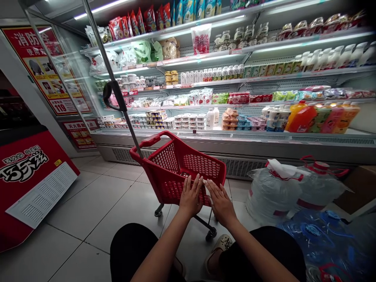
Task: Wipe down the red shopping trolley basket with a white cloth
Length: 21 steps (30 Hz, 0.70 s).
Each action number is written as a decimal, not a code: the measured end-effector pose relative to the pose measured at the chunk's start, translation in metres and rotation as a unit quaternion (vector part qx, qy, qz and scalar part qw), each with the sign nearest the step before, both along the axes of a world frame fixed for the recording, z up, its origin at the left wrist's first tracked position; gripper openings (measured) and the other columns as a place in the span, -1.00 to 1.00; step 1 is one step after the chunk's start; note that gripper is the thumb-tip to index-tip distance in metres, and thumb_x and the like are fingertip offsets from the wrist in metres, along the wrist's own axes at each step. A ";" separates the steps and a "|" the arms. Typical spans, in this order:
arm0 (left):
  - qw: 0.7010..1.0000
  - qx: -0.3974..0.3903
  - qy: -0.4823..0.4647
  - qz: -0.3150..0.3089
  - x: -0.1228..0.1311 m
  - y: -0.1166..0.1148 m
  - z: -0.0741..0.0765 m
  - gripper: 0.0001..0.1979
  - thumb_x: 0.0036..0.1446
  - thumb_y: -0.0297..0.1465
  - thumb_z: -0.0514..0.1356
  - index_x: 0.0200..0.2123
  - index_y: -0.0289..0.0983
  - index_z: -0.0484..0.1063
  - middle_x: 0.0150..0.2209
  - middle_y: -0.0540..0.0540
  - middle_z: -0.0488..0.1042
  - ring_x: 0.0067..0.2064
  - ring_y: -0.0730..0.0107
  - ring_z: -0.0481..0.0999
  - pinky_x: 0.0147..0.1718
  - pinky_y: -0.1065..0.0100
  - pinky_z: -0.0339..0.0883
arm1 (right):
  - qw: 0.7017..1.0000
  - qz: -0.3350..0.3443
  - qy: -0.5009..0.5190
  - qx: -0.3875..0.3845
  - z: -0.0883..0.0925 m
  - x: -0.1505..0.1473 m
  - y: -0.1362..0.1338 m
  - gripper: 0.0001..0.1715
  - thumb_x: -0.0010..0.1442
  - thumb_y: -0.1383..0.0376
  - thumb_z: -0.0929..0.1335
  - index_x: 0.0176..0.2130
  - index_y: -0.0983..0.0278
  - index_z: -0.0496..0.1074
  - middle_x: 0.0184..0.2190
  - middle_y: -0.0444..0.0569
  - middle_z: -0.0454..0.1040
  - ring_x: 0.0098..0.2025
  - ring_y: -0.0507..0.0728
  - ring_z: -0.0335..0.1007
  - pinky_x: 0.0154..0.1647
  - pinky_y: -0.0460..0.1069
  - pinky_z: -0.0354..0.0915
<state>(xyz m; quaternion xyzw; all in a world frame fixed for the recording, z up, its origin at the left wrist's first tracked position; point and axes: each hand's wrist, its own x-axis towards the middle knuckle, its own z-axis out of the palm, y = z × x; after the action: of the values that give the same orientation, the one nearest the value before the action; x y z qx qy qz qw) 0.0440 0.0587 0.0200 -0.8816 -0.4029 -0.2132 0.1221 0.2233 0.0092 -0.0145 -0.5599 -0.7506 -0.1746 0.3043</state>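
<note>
A red plastic shopping basket on wheels stands on the tiled floor in front of me, its long grey pull handle rising up to the left. My left hand and my right hand are held side by side, fingers stretched flat, backs toward me, right at the basket's near rim. Neither hand holds anything. The basket looks empty. My knees in dark clothing show at the bottom.
An open chilled shelf unit with dairy, drinks and packets fills the wall behind the basket. Large wrapped water bottles sit on the floor at right. A red freezer cabinet stands at left.
</note>
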 end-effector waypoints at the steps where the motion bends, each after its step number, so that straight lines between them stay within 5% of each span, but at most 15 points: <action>1: 1.000 -0.002 0.003 -0.004 -0.002 0.000 0.001 0.07 0.07 -0.36 0.22 0.56 -0.17 -0.26 0.58 -0.01 -0.26 0.55 -0.21 -0.25 0.48 -0.19 -0.26 | 1.000 0.007 -0.005 -0.006 -0.001 0.010 -0.004 -0.21 0.52 0.30 0.10 0.55 0.10 -0.36 0.51 -0.10 0.08 0.50 0.15 0.06 0.54 0.20 -0.07; 9: 1.000 -0.019 0.007 -0.011 0.001 -0.001 0.007 0.00 0.10 -0.28 0.22 0.55 -0.16 -0.14 0.57 0.02 -0.20 0.54 -0.24 -0.21 0.48 -0.23 -0.35 | 0.998 0.008 0.026 -0.053 -0.007 0.068 -0.007 -0.35 0.56 0.22 0.06 0.54 0.11 -0.08 0.46 -0.07 0.21 0.47 0.15 0.14 0.47 0.21 0.13; 15: 1.000 -0.019 -0.008 0.003 0.011 -0.007 0.005 0.06 0.05 -0.28 0.23 0.56 -0.18 -0.20 0.58 0.02 -0.26 0.54 -0.29 -0.23 0.48 -0.23 -0.33 | 0.997 -0.052 0.045 -0.027 -0.013 0.039 -0.003 -0.30 0.55 0.18 0.06 0.56 0.18 -0.20 0.49 0.02 0.14 0.49 0.22 0.07 0.49 0.25 0.05; 21: 0.999 -0.020 -0.027 0.018 0.020 -0.012 0.001 0.03 0.08 -0.33 0.18 0.55 -0.26 -0.21 0.58 -0.04 -0.23 0.53 -0.32 -0.23 0.46 -0.24 -0.24 | 0.999 -0.039 0.003 -0.013 0.001 -0.006 0.010 -0.23 0.53 0.24 0.08 0.56 0.22 -0.36 0.51 0.02 0.08 0.50 0.19 0.06 0.52 0.22 -0.05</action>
<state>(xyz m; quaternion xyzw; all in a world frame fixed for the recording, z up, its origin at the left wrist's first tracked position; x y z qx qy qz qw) 0.0635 0.0465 0.0205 -0.8706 -0.4260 -0.2262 0.0973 0.2169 0.0192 -0.0139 -0.5928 -0.7296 -0.1751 0.2925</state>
